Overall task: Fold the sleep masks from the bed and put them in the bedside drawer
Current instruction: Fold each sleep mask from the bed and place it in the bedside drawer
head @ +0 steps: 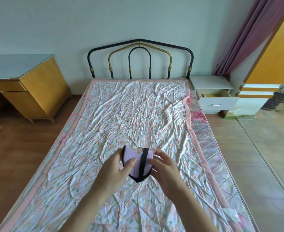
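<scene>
**Folded sleep mask held over the bed**

Both hands hold a lilac sleep mask (134, 162) with black edging just above the middle of the bed (137, 111). The mask looks folded in half, its black strap running down the front face. The left hand (119, 168) grips it from the left — thumb pressed on the lilac front, fingers curled behind the edge. The right hand (164, 168) closes on the right edge, fingertips pinching the fabric near the top corner.

The bed carries a wrinkled floral sheet (137, 101) with a pink border, and a black and brass metal headboard (140, 59) stands against the wall. To the right of the bed's head sits a white bedside cabinet (211, 84) — its drawer (219, 101) is pulled out. A yellow wooden desk (29, 87) stands well apart on the left, and a mauve curtain (248, 30) hangs at the right.
</scene>
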